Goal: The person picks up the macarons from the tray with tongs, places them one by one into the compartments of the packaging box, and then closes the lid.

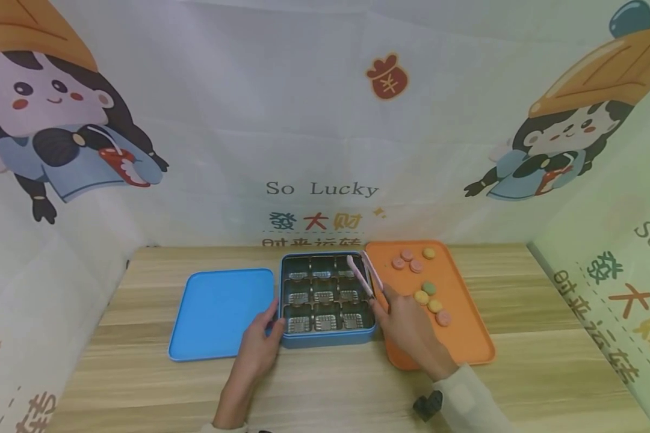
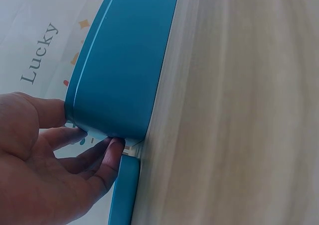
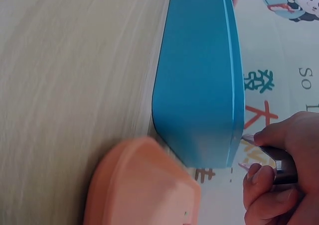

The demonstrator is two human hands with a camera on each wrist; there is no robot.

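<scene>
A blue rectangular tin point(image 1: 327, 341) stands mid-table with a dark divided insert point(image 1: 324, 279) of several compartments. My left hand point(image 1: 261, 340) grips its front left corner; in the left wrist view the thumb lies at the rim and the fingertips touch the side. Held in my right hand point(image 1: 408, 325) are pink tongs point(image 1: 360, 278) with a dark middle part, their arms apart over the tin's back right compartment. I see nothing between the tong tips. On the orange tray point(image 1: 466, 343) to the right lie small pink macarons point(image 1: 416, 266), yellow macarons point(image 1: 435, 306) and a green macaron point(image 1: 428, 288).
Left of the tin lies a flat blue lid point(image 1: 222, 313). The orange tray sits close against the tin's right side. Behind the wooden table point(image 1: 314, 391) hangs a printed white cloth point(image 1: 281, 108), which also lines both sides.
</scene>
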